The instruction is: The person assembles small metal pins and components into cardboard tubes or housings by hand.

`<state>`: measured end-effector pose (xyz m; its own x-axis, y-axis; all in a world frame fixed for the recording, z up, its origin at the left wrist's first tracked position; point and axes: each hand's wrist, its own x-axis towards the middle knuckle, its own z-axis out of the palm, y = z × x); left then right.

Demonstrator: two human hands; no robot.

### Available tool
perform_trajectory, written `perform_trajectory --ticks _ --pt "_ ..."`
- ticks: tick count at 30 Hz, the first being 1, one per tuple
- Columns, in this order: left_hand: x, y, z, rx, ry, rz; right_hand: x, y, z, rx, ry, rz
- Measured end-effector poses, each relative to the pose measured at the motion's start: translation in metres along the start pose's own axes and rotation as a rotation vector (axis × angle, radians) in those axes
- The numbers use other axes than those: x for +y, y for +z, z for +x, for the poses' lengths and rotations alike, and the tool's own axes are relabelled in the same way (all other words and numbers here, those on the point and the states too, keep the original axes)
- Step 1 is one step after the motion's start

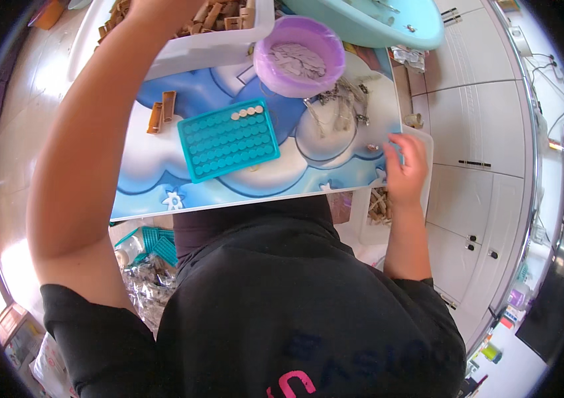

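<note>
Though left grip untellable, right grip (406, 167) half-open, empty; brown pieces (232, 16) in bin (195, 53), pale chips (298, 60) in tub (275, 81)

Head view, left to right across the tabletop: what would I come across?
Two brown pieces → teal tray → tangle of clear strands → right hand.

Bright light, glare on floor (50, 79) at L, fisheye bend, dark corners, far-L edge prob. soft
</note>
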<state>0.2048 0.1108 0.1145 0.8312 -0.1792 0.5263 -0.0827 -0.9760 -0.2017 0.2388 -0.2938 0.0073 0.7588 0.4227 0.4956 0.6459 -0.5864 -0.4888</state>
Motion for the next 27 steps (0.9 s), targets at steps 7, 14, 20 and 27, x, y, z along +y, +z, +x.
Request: perform_trajectory --ticks 7,14,20,27 --pt "0.060 -0.055 -0.084 -0.251 -0.374 -1.245 -0.009 0.003 0.003 -0.305 0.095 -0.101" --pt "0.148 -0.084 -0.160 -0.977 -0.531 -1.726 -0.035 -0.024 0.011 -0.083 0.262 0.450" --pt "0.185 -0.072 -0.176 -0.913 -0.633 -1.954 -0.046 -0.023 0.021 -0.084 -0.003 0.384" --pt "0.178 -0.056 -0.168 -0.779 -1.166 -2.126 -0.048 0.000 0.031 0.137 0.203 0.636"
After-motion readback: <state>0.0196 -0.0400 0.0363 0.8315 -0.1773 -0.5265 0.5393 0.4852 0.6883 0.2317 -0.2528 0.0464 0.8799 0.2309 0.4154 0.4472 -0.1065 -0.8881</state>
